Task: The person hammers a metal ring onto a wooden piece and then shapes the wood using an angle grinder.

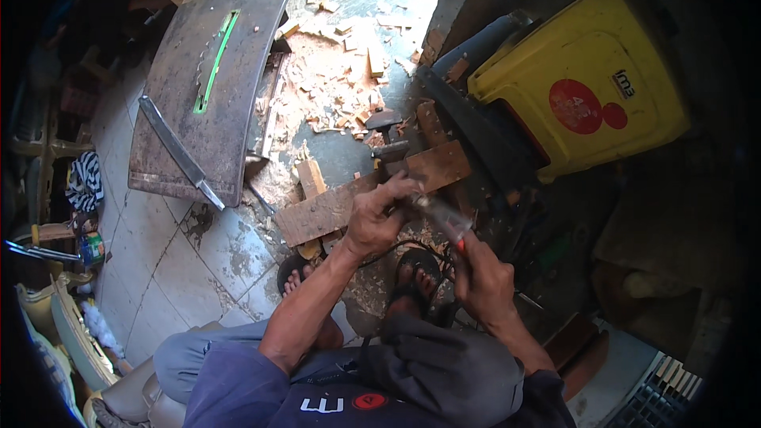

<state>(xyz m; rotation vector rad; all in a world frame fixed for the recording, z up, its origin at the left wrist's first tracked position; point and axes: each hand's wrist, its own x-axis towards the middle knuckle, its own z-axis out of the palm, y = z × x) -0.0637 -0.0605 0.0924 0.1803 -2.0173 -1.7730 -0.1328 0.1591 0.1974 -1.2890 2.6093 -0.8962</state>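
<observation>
My right hand (pixel 480 273) is closed round a red-handled tool (pixel 461 242), whose pale, motion-blurred front part (pixel 444 219) points up and left toward my left hand (pixel 372 218). My left hand's fingers are bent near that front end; what they hold is too blurred to make out. Just beyond my hands lie a wooden board (pixel 317 214) and a shorter wood block (pixel 436 165). Behind them is a dark hammer-like tool (pixel 382 120) among wood shavings (pixel 333 79). A dark cord (pixel 384 255) runs below my hands, between my sandalled feet.
A dark machine tabletop (pixel 170 71) with a green slot insert and a long metal bar (pixel 178 150) stands at left. A yellow plastic chair (pixel 579 55) is at right. Chair parts (pixel 63 317) and a striped cloth (pixel 85 184) sit along the left, wooden pieces (pixel 575 349) at lower right.
</observation>
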